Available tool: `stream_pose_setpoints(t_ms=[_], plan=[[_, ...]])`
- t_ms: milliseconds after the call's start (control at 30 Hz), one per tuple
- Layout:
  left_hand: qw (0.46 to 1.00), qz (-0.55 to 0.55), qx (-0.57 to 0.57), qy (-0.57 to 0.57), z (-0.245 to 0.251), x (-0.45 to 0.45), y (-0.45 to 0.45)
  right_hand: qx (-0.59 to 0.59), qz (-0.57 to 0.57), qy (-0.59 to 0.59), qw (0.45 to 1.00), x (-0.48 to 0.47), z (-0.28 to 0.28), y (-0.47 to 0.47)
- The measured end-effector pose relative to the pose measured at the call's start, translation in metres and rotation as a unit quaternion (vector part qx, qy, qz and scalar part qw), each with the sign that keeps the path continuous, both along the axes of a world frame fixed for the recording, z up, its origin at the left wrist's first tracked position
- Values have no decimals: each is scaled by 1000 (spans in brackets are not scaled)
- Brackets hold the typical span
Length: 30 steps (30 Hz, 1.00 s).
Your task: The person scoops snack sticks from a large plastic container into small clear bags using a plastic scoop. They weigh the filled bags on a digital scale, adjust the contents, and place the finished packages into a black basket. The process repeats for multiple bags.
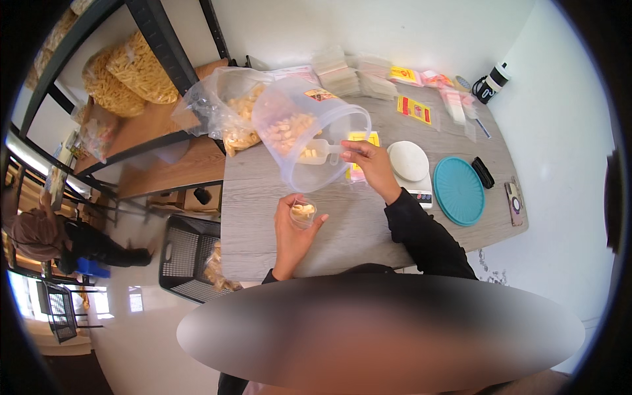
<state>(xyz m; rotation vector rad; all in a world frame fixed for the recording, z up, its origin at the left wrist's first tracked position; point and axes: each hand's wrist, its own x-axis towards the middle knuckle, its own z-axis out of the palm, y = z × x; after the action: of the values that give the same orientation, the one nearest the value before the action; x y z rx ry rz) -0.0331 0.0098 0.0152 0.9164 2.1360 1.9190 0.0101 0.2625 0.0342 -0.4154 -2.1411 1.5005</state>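
A large translucent plastic tub lies tilted on the table, its wide mouth towards me, with pale yellow snack pieces inside. My right hand grips the handle of a clear plastic scoop, whose bowl is within the tub's mouth and holds a few pieces. Below the tub, my left hand holds a small clear cup with snack pieces in it. To the right stands a white digital scale with a round white lid or dish on top.
An open plastic bag of snacks leans left of the tub. A turquoise lid, phone, black bottle and stacked clear pouches are on the table. A black crate stands left; farther away is another person.
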Motion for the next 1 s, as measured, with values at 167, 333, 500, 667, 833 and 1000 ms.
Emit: stream_pose_setpoints(t_ms=[167,333,500,667,833,1000], plan=[[999,5,-29,23,4,0,4,-61,28,-21,998,38,33,9],[998,25,-25,47,8,1,8,-71,85,-23,994,70,73,11],[988,39,-91,122,18,7,10,96,133,-63,984,84,118,1],[983,16,-113,140,27,14,14,285,186,-36,940,86,153,-25],[980,5,-111,163,21,12,16,379,222,0,898,84,165,-57],[1000,-14,-16,-15,4,5,13,348,165,1,923,85,173,-55]])
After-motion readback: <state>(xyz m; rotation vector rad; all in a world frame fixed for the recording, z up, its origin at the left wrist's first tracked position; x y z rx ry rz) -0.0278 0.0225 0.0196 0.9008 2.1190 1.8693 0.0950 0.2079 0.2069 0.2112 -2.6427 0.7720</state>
